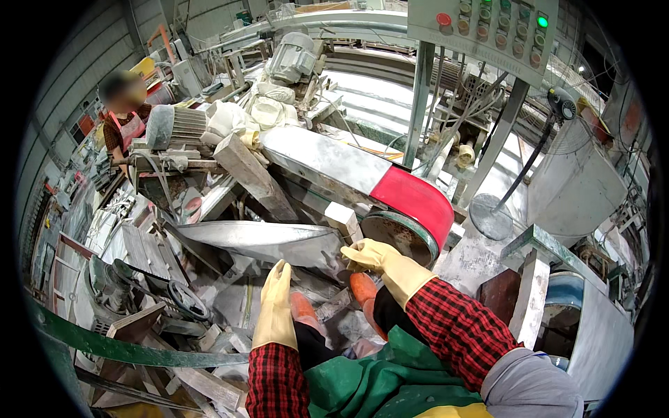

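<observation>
Both my hands wear cream rubber gloves. My left hand (274, 306) points forward with its fingers stretched out and nothing visible in it, just short of a grey, curved metal-looking panel (261, 238). My right hand (380, 260) is bent to the left at the panel's right end, its fingers curled toward the thumb. Whether it grips the panel's edge or anything else, I cannot make out. Right behind that hand stands a pale block (341, 217). Past it lies a long machine cover, white with a red rounded end (416, 203), over a dusty wheel (397, 237).
My orange boots (364, 287) stand among scraps. A green curved bar (125, 346) crosses the lower left. Wooden beams (254, 175) and a motor (293, 57) lie ahead. A control panel (481, 31) hangs at the upper right. A person (125, 125) stands far left.
</observation>
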`<action>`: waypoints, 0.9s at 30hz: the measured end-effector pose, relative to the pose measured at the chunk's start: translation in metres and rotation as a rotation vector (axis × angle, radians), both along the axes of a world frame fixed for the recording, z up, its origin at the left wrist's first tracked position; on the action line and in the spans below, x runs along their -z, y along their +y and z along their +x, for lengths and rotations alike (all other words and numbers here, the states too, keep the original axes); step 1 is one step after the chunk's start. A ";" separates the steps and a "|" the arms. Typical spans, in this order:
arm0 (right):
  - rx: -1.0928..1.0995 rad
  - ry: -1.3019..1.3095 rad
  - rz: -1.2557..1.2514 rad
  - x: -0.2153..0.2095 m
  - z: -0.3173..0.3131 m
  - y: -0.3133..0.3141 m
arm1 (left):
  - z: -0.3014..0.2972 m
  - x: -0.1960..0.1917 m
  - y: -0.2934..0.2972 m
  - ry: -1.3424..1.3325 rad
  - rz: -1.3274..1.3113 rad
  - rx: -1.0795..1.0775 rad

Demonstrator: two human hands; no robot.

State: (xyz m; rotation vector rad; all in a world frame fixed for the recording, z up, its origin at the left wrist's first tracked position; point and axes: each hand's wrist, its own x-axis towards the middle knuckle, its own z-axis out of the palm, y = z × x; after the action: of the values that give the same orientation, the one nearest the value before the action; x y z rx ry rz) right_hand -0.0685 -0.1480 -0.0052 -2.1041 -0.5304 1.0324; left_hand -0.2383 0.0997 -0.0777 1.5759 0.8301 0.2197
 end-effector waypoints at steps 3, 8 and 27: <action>-0.018 0.002 -0.022 -0.001 -0.001 -0.001 | 0.000 0.002 0.001 -0.016 -0.044 -0.012; -0.054 -0.048 -0.058 0.006 0.001 -0.001 | 0.001 -0.001 -0.001 0.000 -0.070 -0.022; -0.105 -0.040 -0.069 0.001 -0.002 0.000 | 0.004 0.002 0.001 -0.022 -0.115 -0.020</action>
State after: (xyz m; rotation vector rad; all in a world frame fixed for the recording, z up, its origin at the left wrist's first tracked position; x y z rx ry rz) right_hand -0.0701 -0.1482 -0.0066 -2.1810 -0.6399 1.0827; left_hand -0.2346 0.1007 -0.0799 1.4563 0.8275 0.1998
